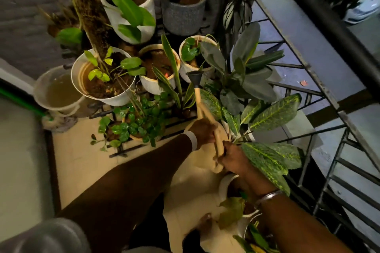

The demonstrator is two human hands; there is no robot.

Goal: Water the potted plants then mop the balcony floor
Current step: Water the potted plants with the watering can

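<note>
Left hand (202,132) and right hand (232,158) grip the watering can (205,157) — spout (197,98) points lengthwise away.

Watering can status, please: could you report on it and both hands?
Left hand, right hand both gripping watering can. Spout head beside ribbed white pot. Speckled leaves crowding right hand.

I have both arms stretched forward to the watering can (202,157). My left hand (202,130) curls over the top of its handle, and my right hand (233,158) grips the handle's rear end, just behind the left.
</note>
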